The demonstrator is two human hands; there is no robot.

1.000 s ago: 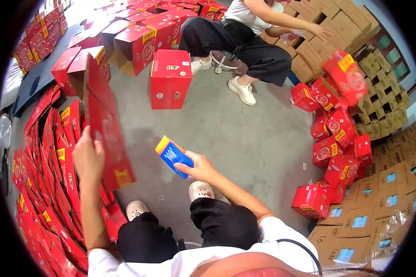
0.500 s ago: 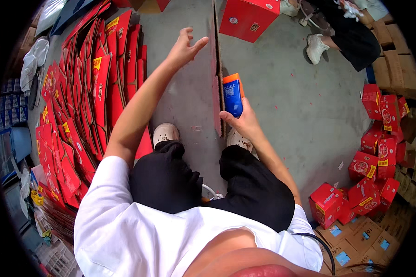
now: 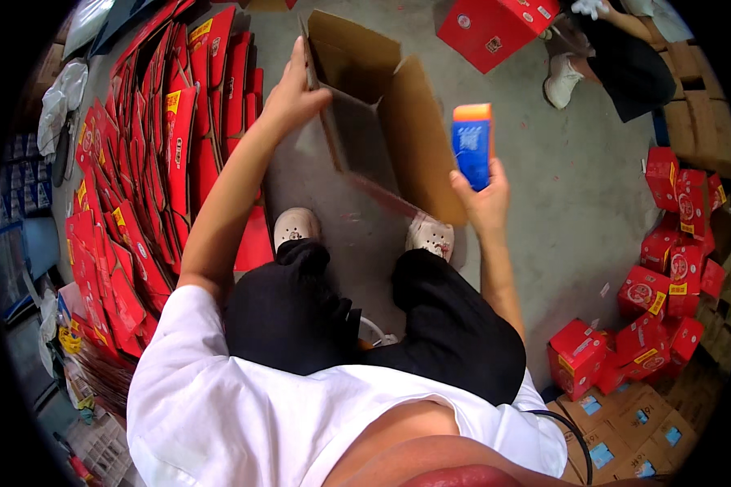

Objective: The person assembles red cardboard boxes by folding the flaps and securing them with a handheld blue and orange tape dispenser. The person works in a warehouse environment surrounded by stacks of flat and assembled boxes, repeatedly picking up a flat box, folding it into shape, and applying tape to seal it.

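Observation:
An opened-out cardboard carton (image 3: 426, 138) stands in front of me, its brown inner walls spread apart and the floor visible through it. My left hand (image 3: 291, 101) holds the carton's left edge, fingers stretched along the panel and thumb apart. To the right of the carton, my right hand (image 3: 487, 199) is closed round the lower end of a flat blue block-like tool with an orange top (image 3: 473, 146). What kind of tool it is I cannot make out. The right thumb lies close to the carton's right wall; whether they touch is unclear.
Flattened red cartons (image 3: 179, 154) stand in rows at my left. A closed red box (image 3: 495, 32) sits at the far right, near another person's shoe (image 3: 562, 81). Small red boxes (image 3: 577, 357) pile up at right beside brown cartons (image 3: 633, 430). My shoes (image 3: 430, 235) are below the carton.
The carton has gone from a flat, edge-on sheet to an opened shape. My left hand has come onto its left edge. My right hand has moved right with the blue tool. The far red box has shifted right.

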